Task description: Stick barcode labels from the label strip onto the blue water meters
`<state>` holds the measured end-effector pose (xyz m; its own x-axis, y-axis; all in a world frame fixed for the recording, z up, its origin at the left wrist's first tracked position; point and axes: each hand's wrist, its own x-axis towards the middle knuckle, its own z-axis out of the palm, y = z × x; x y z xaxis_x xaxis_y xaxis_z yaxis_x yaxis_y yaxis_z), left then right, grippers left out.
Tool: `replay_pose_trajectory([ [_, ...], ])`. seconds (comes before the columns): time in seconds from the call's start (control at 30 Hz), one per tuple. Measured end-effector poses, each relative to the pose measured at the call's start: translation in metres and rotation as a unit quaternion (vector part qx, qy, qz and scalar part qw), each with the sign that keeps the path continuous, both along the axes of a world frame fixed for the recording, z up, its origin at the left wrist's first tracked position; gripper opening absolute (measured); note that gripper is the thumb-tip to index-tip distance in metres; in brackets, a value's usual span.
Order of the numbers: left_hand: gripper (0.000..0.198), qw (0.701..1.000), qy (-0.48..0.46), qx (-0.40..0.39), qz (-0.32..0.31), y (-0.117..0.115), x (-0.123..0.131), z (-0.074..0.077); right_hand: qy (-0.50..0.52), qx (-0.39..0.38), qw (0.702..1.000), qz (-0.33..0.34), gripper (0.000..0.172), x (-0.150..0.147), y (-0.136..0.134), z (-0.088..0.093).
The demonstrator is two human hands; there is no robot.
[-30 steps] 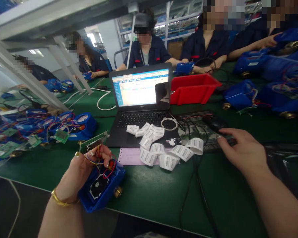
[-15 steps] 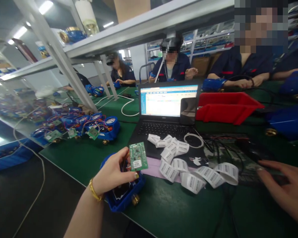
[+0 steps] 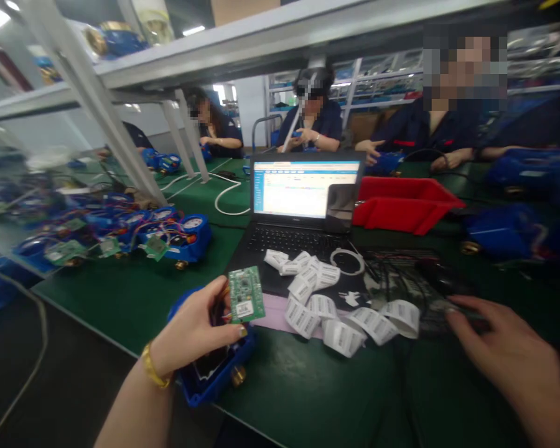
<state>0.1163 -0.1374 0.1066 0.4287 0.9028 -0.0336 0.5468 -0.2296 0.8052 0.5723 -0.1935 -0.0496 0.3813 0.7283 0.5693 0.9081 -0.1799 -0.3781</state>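
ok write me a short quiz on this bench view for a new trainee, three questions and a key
1. Which hand holds the green circuit board?
2. True or false: from the wearer's viewpoint, the red bin stands to the right of the laptop.
3. Which of these lie partly on the laptop?
a. the mouse
b. the barcode labels
c. the red bin

Key:
1. The left hand.
2. True.
3. b.
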Motion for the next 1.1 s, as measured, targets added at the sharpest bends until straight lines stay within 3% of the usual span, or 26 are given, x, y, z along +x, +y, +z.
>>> replay_pose_trajectory([
  [0.13,0.058,0.996,0.021,-0.009,0.081,0.005,-0.012,-0.013,0.044,0.025,0.998,0.049,0.034,-0.022,0.002,0.026],
  [0.3,0.078,0.989,0.022,0.001,0.144,0.013,-0.024,-0.028,0.095,0.046,0.993,0.045,0.032,-0.029,0.004,0.031],
  [0.4,0.078,0.990,0.038,0.020,0.133,0.011,-0.026,-0.029,0.141,0.056,0.986,0.073,0.032,-0.040,0.007,0.036],
  [0.5,0.072,0.994,0.046,0.055,0.085,0.009,-0.027,-0.030,0.200,0.044,0.971,0.120,0.031,-0.056,0.014,0.047],
  [0.7,0.066,0.996,0.047,0.074,0.033,0.006,-0.037,-0.039,0.307,-0.021,0.922,0.234,0.028,-0.092,0.040,0.065],
  [0.8,0.065,0.992,0.067,0.106,0.028,0.004,-0.038,-0.040,0.347,-0.035,0.897,0.271,0.026,-0.108,0.053,0.064],
  [0.97,0.049,0.974,0.125,0.186,0.008,-0.004,-0.024,-0.029,0.394,-0.040,0.871,0.290,0.021,-0.128,0.067,0.056],
  [1.1,0.048,0.968,0.149,0.202,-0.010,-0.013,-0.018,-0.025,0.429,-0.040,0.842,0.324,0.030,-0.139,0.073,0.056],
])
